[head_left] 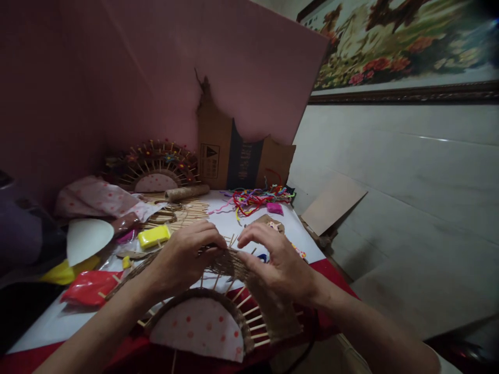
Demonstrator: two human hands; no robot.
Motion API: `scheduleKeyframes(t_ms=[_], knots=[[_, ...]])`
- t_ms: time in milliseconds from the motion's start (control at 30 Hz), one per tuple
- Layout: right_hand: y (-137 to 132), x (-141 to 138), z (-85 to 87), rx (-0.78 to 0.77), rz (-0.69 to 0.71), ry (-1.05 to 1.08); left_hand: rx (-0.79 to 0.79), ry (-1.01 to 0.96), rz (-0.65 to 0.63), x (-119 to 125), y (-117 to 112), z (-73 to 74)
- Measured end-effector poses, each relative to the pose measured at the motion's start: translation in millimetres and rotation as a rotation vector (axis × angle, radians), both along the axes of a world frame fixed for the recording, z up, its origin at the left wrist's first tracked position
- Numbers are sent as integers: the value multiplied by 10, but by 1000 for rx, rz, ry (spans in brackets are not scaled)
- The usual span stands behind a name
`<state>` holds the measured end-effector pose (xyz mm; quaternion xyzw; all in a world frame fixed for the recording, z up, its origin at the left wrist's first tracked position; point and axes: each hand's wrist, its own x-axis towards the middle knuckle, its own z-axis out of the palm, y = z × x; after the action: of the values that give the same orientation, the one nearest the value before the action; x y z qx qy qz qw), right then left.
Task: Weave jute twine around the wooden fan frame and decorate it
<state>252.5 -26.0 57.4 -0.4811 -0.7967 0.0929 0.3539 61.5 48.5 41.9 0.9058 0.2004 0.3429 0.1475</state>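
Observation:
A half-round fan (197, 323) of thin wooden sticks stands before me, its white centre dotted red and edged with brown twine. A brown woven burlap band (273, 306) runs through the sticks along its outer arc. My left hand (191, 252) pinches the top of this band, fingertips closed on its upper edge. Just across from it, my right hand (276, 259) has its thumb against the band and its index finger curled over the edge near the stick tips. The fingers' far sides are hidden.
A finished-looking fan with small flowers (158, 166) leans at the back left beside a torn cardboard piece (218, 150). Colourful pipe cleaners (253, 200), a yellow clay pack (154, 237), a red clay bag (91, 288) and loose sticks (191, 213) lie on the white tabletop (222, 208).

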Motion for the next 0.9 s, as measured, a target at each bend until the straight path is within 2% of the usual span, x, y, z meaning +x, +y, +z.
scheduleKeyframes(t_ms=[167, 467, 667, 900], knots=[[39, -93, -60, -119, -18, 14, -5, -8, 25, 3, -2, -8], [101, -80, -80, -323, -12, 323, -15, -13, 79, 13, -20, -11], [131, -101, -173, -323, -16, 518, -29, -26, 88, 5, -38, -5], [117, -121, -194, -294, -34, 566, -7, -14, 123, 40, -56, 0]])
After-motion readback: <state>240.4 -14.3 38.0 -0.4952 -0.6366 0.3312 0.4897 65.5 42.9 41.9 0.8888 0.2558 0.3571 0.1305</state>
